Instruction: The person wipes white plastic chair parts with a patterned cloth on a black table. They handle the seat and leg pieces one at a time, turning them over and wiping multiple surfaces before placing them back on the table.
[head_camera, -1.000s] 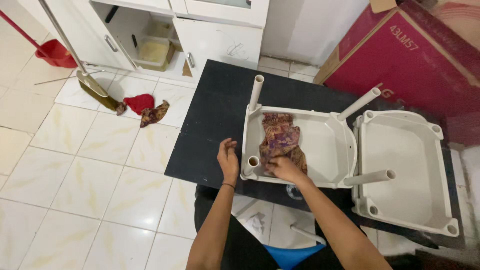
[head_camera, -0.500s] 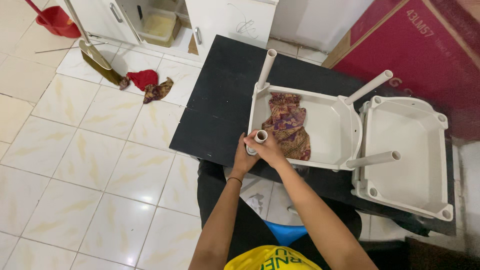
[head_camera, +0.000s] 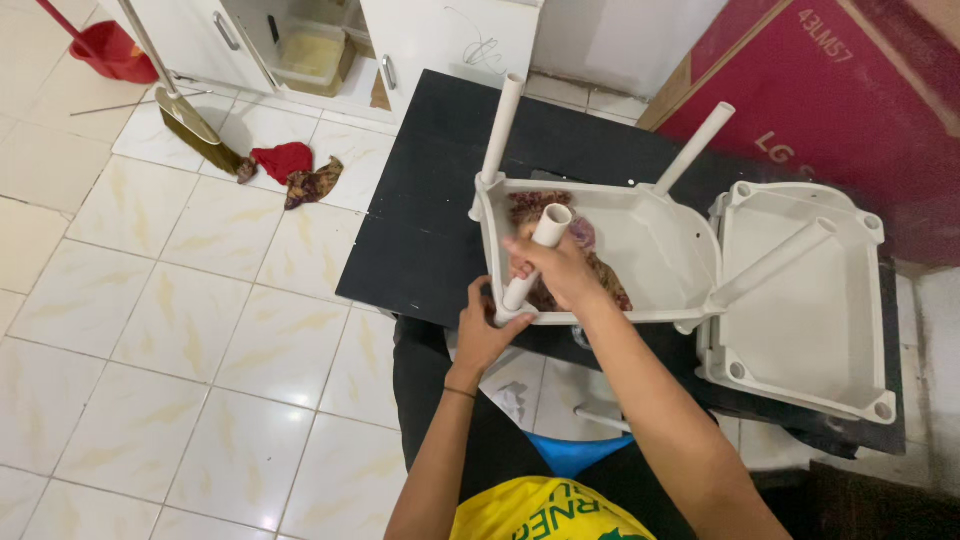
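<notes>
A white plastic shelf tray (head_camera: 655, 235) lies upside down on a black table (head_camera: 430, 220), with white tube legs pointing up. My right hand (head_camera: 555, 270) is wrapped around the near-left tube leg (head_camera: 540, 245). My left hand (head_camera: 482, 330) grips the tray's near-left corner just below that leg. A patterned maroon cloth (head_camera: 600, 265) lies inside the tray, partly hidden behind my right hand.
A second white tray (head_camera: 800, 300) lies upside down to the right. A dark red cardboard box (head_camera: 830, 90) leans at the back right. A broom (head_camera: 185, 115), a red dustpan (head_camera: 105, 45) and rags (head_camera: 295, 165) sit on the tiled floor near a white cabinet (head_camera: 440, 40).
My right hand left the cloth and closed on the near-left tube leg. My left hand moved onto the tray's corner. The tray has tipped, its legs leaning more towards me.
</notes>
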